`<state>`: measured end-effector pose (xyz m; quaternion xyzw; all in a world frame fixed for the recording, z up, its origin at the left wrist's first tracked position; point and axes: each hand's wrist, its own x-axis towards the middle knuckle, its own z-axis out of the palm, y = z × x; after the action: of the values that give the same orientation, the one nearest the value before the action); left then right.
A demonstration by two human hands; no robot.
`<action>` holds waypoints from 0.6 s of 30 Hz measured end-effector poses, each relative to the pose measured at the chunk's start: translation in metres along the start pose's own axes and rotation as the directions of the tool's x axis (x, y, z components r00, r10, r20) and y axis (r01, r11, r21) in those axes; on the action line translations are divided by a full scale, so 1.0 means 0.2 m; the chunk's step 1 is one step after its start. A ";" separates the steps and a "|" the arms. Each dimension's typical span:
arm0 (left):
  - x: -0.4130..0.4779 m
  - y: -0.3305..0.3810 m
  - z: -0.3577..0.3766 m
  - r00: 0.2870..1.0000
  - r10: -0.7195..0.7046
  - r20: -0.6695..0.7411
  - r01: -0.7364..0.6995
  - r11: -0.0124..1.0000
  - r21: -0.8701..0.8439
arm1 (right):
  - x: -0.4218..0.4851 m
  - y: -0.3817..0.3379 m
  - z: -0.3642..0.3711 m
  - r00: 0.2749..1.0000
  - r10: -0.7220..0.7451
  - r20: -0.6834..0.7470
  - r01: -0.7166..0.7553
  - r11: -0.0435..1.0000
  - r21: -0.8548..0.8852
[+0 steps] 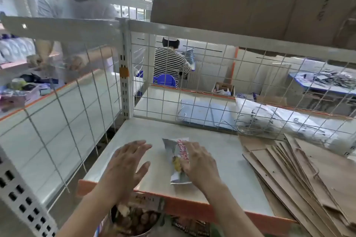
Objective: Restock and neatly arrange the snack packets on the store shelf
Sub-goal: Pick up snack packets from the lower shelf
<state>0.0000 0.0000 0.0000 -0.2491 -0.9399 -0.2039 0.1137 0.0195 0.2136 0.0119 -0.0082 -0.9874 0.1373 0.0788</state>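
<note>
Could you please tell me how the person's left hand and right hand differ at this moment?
The left hand has its fingers spread wide, while the right hand keeps its fingers close together. The left hand touches no packet and is over bare shelf, whereas the right hand rests on the snack packet. Both hands are open, palm down, near the shelf's front edge.

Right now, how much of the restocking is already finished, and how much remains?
Done: one packet lies on the shelf. In hand: the right hand rests on that packet, while the left hand hovers open beside it. Left: nearly everything, it seems. No other packet shows on the shelf, and more snacks wait below its front edge.
</note>
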 end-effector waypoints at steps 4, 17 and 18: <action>0.04 -0.02 0.04 1.000 0.015 -0.015 -0.015 1.000 0.000 | 0.09 -0.04 0.12 0.991 0.107 0.087 -0.110 0.993 0.036; 0.11 -0.02 0.06 1.000 0.017 -0.005 -0.017 1.000 -0.004 | 0.11 -0.01 0.18 0.969 0.225 0.099 -0.237 0.962 0.134; 0.11 -0.02 0.06 0.999 0.033 -0.015 -0.033 0.999 -0.007 | 0.09 0.00 0.16 0.971 0.222 0.091 -0.234 0.961 0.145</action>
<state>-0.0211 0.0112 -0.0042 -0.2635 -0.9341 -0.2071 0.1231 -0.0042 0.2047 -0.0156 -0.1107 -0.9684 0.2219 0.0261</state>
